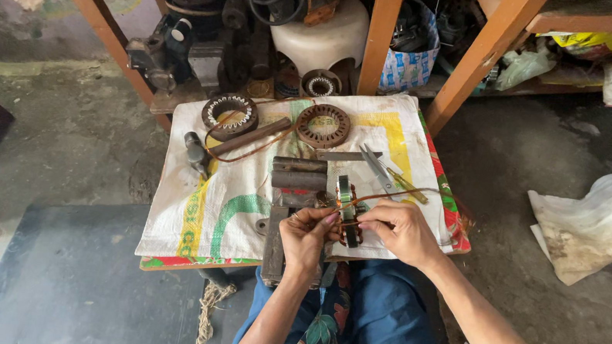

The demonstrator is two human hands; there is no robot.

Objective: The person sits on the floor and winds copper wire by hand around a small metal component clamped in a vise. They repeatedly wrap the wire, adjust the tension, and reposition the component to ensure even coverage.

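Shelving (483,58) of orange-painted wood is seen at the top of the view, crowded with dark motor parts, a white plastic stool (322,38) and stuffed bags. Below it a low work surface (178,261) is covered by a white woven sack (193,205) printed in green and yellow. A crumpled white sack (611,221) is spread on the concrete floor, well apart on the right side. On the covered surface two ring-shaped stator cores are laid side by side near the far edge: a dark stator core (230,113) and a rusty stator core (322,125). A dark metal bar (250,136) is set at a slant between them, and two short steel cylinders (299,173) lie stacked nearer the middle. Scissors (377,164) are placed just to the right of these. At the near edge a small motor stator (348,212) wound with copper is stood on its rim and is gripped between both hands. It is pinched by the narrow fingers of the left hand (306,234), while the fingers of the right hand (404,231) are closed on a strand of copper wire (396,194) that is led from the stator away to the right.
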